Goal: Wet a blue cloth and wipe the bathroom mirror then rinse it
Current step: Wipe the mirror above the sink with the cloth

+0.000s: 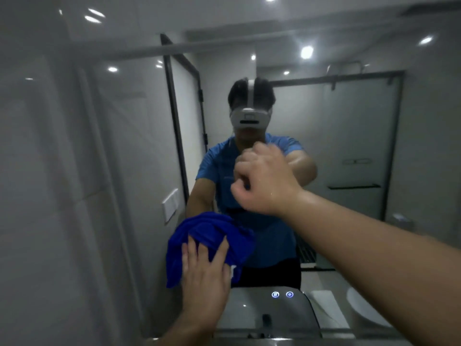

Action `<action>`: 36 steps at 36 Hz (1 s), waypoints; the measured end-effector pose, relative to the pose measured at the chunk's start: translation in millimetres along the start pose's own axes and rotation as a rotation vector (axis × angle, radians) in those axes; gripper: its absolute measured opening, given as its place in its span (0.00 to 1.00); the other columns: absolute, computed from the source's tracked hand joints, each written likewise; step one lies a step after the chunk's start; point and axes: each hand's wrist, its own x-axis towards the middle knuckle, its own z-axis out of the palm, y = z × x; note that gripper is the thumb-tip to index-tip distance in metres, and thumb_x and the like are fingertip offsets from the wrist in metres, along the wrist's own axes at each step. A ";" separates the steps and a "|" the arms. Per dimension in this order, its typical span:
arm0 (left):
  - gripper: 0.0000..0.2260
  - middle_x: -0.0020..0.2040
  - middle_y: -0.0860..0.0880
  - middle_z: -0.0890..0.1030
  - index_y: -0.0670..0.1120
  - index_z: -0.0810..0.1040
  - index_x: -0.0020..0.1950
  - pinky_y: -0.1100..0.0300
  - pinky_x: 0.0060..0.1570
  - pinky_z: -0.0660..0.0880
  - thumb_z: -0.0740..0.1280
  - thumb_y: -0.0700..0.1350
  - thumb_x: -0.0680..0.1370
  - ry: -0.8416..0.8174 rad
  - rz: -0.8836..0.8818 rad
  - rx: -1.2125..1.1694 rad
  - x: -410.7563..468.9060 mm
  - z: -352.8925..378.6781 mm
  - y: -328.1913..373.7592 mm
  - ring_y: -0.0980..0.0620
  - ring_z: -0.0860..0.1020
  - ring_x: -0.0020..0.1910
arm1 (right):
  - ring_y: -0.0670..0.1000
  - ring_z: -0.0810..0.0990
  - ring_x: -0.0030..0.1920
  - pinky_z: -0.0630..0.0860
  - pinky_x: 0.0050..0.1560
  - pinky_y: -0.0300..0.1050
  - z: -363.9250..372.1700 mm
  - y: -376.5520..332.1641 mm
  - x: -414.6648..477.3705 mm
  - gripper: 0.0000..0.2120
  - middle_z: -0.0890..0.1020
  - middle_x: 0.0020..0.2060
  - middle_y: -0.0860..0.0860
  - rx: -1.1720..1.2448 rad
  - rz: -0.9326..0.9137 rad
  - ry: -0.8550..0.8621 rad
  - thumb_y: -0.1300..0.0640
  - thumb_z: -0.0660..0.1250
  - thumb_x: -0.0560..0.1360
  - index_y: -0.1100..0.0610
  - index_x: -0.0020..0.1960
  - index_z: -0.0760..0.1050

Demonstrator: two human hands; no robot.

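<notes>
Two hands were up: left hand (204,268) pressed flat, fingers straight, on the blue cloth (212,236) against the lower bathroom mirror (324,121); right hand (262,178) was curled, apparently empty. Risk: cloth only pinned, could slide off; right knuckles could smudge wiped areas.

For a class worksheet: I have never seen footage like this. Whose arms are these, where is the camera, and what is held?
The single picture comes from a camera worn on a person's head, facing a bathroom mirror. The figure wearing the headset is that person's own reflection. The left hand, laid flat, presses a blue cloth against the glass. The right hand is raised before the mirror, curled, apparently holding nothing. Two lit buttons glow low on the mirror.
</notes>
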 end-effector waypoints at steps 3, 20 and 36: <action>0.34 0.72 0.37 0.71 0.56 0.72 0.77 0.32 0.69 0.73 0.79 0.52 0.72 0.083 -0.107 -0.061 43.7 -43.4 21.9 0.31 0.67 0.73 | 0.49 0.80 0.46 0.78 0.52 0.52 -22.0 -9.5 -26.7 0.05 0.81 0.41 0.44 0.322 0.130 -0.047 0.50 0.65 0.75 0.48 0.46 0.78; 0.17 0.58 0.42 0.88 0.50 0.77 0.73 0.47 0.60 0.85 0.63 0.38 0.86 -0.584 -0.399 -1.451 167.9 -165.5 137.0 0.45 0.84 0.53 | 0.62 0.62 0.79 0.64 0.81 0.60 -36.8 10.3 -81.2 0.36 0.60 0.82 0.60 0.206 0.664 0.201 0.40 0.62 0.83 0.51 0.86 0.57; 0.31 0.85 0.47 0.59 0.61 0.63 0.83 0.35 0.78 0.59 0.62 0.55 0.79 0.211 0.069 -0.070 145.9 -112.4 46.6 0.42 0.58 0.84 | 0.63 0.76 0.66 0.70 0.70 0.64 -32.0 87.1 3.4 0.26 0.79 0.70 0.55 0.008 0.606 0.721 0.51 0.68 0.69 0.51 0.66 0.83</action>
